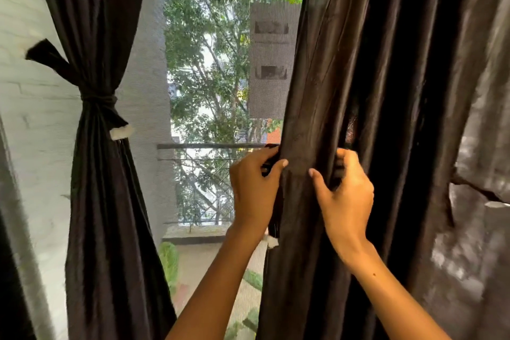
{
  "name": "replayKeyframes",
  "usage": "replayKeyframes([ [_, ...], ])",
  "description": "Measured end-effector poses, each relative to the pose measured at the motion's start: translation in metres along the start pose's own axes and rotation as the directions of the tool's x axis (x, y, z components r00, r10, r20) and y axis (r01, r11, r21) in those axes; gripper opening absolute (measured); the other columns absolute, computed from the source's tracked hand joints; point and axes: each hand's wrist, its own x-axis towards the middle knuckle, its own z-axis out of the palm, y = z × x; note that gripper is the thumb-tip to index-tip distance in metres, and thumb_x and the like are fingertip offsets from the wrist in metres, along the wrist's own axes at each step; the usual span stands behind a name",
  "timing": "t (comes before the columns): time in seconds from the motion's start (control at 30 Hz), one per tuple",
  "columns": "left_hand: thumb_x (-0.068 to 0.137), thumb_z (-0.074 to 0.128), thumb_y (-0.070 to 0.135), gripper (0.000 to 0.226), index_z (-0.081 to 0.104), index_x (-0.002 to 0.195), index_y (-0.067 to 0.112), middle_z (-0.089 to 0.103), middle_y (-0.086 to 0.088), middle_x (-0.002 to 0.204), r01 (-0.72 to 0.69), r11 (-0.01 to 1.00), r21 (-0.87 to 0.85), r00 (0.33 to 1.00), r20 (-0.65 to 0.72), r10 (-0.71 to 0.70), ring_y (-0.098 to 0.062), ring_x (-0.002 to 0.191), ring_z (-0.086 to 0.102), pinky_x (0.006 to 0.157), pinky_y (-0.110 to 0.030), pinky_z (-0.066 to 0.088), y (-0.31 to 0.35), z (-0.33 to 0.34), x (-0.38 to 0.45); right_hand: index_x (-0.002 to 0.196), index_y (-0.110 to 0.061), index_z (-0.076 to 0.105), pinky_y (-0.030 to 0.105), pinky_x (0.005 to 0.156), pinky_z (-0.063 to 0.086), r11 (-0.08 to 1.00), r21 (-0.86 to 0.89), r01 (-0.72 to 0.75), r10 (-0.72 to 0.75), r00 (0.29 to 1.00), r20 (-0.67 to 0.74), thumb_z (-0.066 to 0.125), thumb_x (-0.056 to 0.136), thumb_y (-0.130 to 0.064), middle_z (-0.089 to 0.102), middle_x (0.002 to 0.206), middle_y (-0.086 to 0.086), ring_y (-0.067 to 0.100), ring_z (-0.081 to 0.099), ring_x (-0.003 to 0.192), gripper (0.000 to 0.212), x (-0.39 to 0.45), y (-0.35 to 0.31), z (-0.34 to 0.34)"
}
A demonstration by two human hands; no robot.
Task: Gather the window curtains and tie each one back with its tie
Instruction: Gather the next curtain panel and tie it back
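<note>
The left dark curtain is gathered and bound at mid height by its dark tie, whose white-tipped end sticks out to the right. The right dark curtain hangs in loose folds. My left hand grips this curtain's left edge together with a dark tie strip that hangs down to a white tip. My right hand has its fingers curled into a fold of the same curtain, thumb on the front.
Between the curtains a mesh-screened window looks out on trees and a balcony railing. A white wall lies to the left. More dark cloth bunches at the far right.
</note>
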Motion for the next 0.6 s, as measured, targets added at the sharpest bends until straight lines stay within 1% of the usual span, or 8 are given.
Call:
replayKeyframes([
  [0.1,0.079,0.073,0.006,0.027,0.074,0.103,0.017,0.06,0.035,0.08,-0.023,1.0,-0.005,1.0,0.0,0.023,0.019,0.072,0.058,0.07,-0.007,0.051,0.0,-0.002,-0.003,0.108,-0.01,0.057,0.014,0.064,0.036,0.999,0.025,0.048,-0.047,0.998,-0.052,0.076,0.079,-0.009,0.061,0.095,-0.003,0.01,0.055,0.071,0.034,-0.004,-0.004,0.005],
  [0.2,0.08,0.069,0.004,0.027,0.074,0.101,0.021,0.066,0.029,0.086,-0.042,0.999,0.0,0.999,-0.02,0.042,0.017,0.072,0.061,0.07,-0.016,0.055,0.0,-0.002,-0.005,0.11,-0.013,0.062,0.018,0.063,0.043,0.991,0.047,0.124,-0.125,0.992,0.011,0.07,0.081,-0.005,0.055,0.094,-0.008,0.0,0.048,0.074,0.032,-0.01,-0.01,0.01],
  [0.3,0.083,0.066,0.002,0.038,0.069,0.108,0.03,0.064,0.031,0.087,-0.044,0.998,-0.038,0.999,0.01,0.044,0.012,0.074,0.064,0.07,-0.018,0.056,0.004,-0.005,-0.009,0.119,-0.014,0.065,0.027,0.061,0.052,0.982,0.073,0.175,-0.182,0.978,0.107,0.066,0.082,0.0,0.056,0.096,-0.005,0.006,0.053,0.074,0.04,-0.019,-0.014,0.016],
  [0.4,0.085,0.064,0.004,0.045,0.061,0.116,0.037,0.065,0.031,0.095,-0.054,0.998,-0.021,0.998,0.036,0.054,0.006,0.07,0.065,0.068,-0.018,0.054,0.006,-0.006,-0.011,0.122,-0.012,0.065,0.022,0.063,0.051,0.972,0.103,0.21,-0.222,0.966,0.13,0.066,0.081,0.003,0.057,0.099,-0.003,0.006,0.055,0.075,0.044,-0.025,-0.018,0.019],
  [0.43,0.086,0.063,0.004,0.039,0.066,0.113,0.032,0.068,0.022,0.094,-0.052,0.999,-0.017,0.998,0.03,0.052,0.004,0.066,0.065,0.065,-0.017,0.053,0.005,-0.006,-0.012,0.122,-0.012,0.064,0.021,0.064,0.051,0.969,0.117,0.216,-0.232,0.963,0.14,0.066,0.081,0.002,0.058,0.1,-0.003,0.006,0.057,0.077,0.043,-0.026,-0.02,0.02],
  [0.5,0.088,0.062,0.005,0.03,0.069,0.111,0.023,0.072,0.004,0.073,-0.046,0.999,-0.008,0.999,0.016,0.046,0.004,0.055,0.06,0.056,-0.01,0.046,0.004,-0.007,-0.013,0.122,-0.012,0.064,0.02,0.065,0.05,0.964,0.139,0.225,-0.246,0.955,0.164,0.065,0.082,0.001,0.057,0.103,-0.003,0.007,0.059,0.079,0.042,-0.026,-0.023,0.021],
  [0.53,0.089,0.06,0.006,0.028,0.069,0.111,0.022,0.069,0.001,0.063,-0.048,0.999,-0.006,0.999,0.019,0.048,0.002,0.049,0.056,0.052,-0.008,0.042,0.004,-0.008,-0.013,0.122,-0.012,0.065,0.019,0.064,0.05,0.963,0.145,0.226,-0.25,0.951,0.179,0.065,0.082,0.001,0.057,0.103,-0.003,0.006,0.058,0.078,0.042,-0.026,-0.024,0.021],
  [0.6,0.091,0.058,0.011,0.025,0.071,0.108,0.025,0.063,-0.001,0.053,-0.04,0.999,-0.024,0.999,0.029,0.04,-0.01,0.045,0.053,0.047,-0.017,0.042,0.005,-0.011,-0.014,0.121,-0.012,0.065,0.015,0.064,0.047,0.963,0.162,0.215,-0.246,0.947,0.206,0.063,0.081,0.004,0.057,0.104,-0.003,0.004,0.055,0.076,0.043,-0.026,-0.025,0.022],
])
